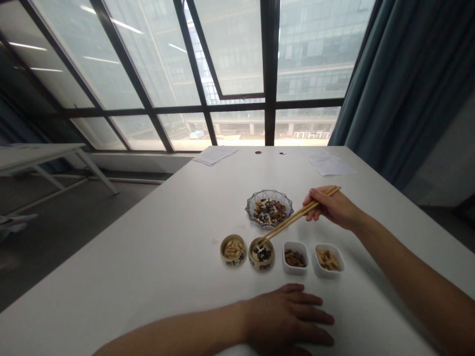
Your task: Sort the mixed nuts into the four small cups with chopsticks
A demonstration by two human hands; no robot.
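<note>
My right hand (326, 206) is closed around a pair of wooden chopsticks (293, 219). Their tips reach into a small round bowl (262, 267) with dark seeds (264, 254) in it; whether they pinch a seed is too small to tell. To its left stands a matching bowl (233, 263) of pale peanuts (233, 248). Two white square cups sit on the right, one (296, 271) with brown seeds and one (328, 273) with tan pieces. Behind them is a glass dish (249, 210) of mixed seeds. My left hand (289, 316) lies flat, fingers spread, in front of the cups.
Sheets of paper (215, 155) lie at the table's far left, more paper (330, 164) at the far right. Between them are two small dark spots on the white table (166, 237). A blue curtain (393, 99) hangs at right; another table (44, 151) stands at left.
</note>
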